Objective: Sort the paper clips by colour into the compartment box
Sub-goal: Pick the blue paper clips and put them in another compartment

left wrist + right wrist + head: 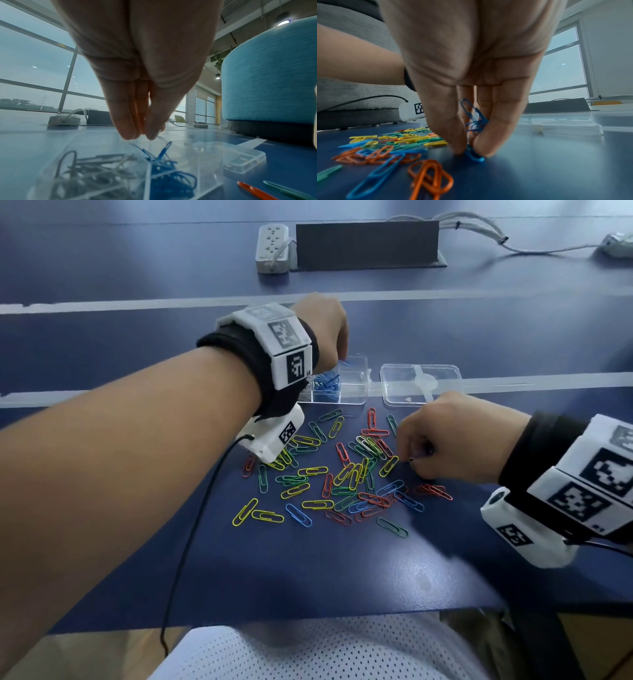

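A clear compartment box (356,392) stands behind a loose pile of coloured paper clips (342,474) on the blue table. One compartment holds blue clips (171,175) and the one to its left holds pale grey clips (92,173). My left hand (342,354) hangs over the blue compartment, fingertips (130,132) drawn together, with a thin blue wire showing at the tips. My right hand (411,460) is down at the pile's right edge. It pinches a blue clip (474,155) on the table, with more blue clips (474,117) bunched between its fingers.
The box's clear lid (421,385) lies right of the box. A power strip (273,248) and a dark panel (366,244) sit at the back. A black cable (191,535) trails from my left wrist over the table's front edge.
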